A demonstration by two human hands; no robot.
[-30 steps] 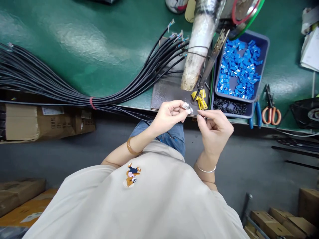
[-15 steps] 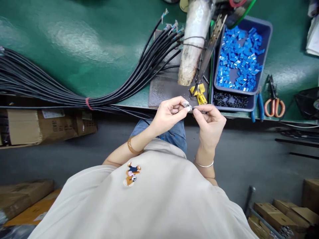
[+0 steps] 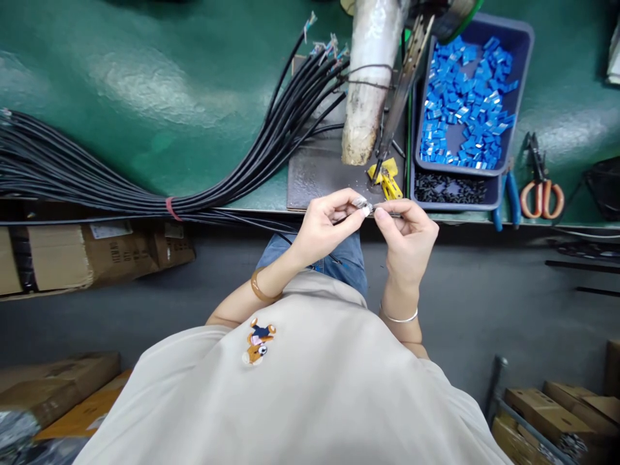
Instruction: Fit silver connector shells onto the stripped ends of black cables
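My left hand (image 3: 325, 226) pinches a small silvery-white piece (image 3: 362, 203) between thumb and forefinger. It is too small to name for certain. Right beside it, thumb and forefinger of my right hand (image 3: 407, 236) are pressed together at the piece's right side; what they hold is hidden. Both hands are at the bench's front edge, above my lap. Just beyond them lies a yellow tool (image 3: 387, 179) on a dark mat (image 3: 314, 177). A thick bundle of black cables (image 3: 242, 174) passes behind my left hand, with stripped ends showing coloured wires.
A wrapped whitish cylinder (image 3: 371, 84) and a metal bar (image 3: 404, 90) hang over the mat. On the right are a bin (image 3: 526, 77) of blue pieces, a lower tray (image 3: 494, 194) of small black parts, blue-handled pliers (image 3: 512, 197) and orange-handled scissors (image 3: 542, 194). Cartons (image 3: 111, 252) stand below the bench.
The fingertips of both hands have come slightly closer together around the small piece. The whole view has shifted a little; the bench items otherwise lie as before.
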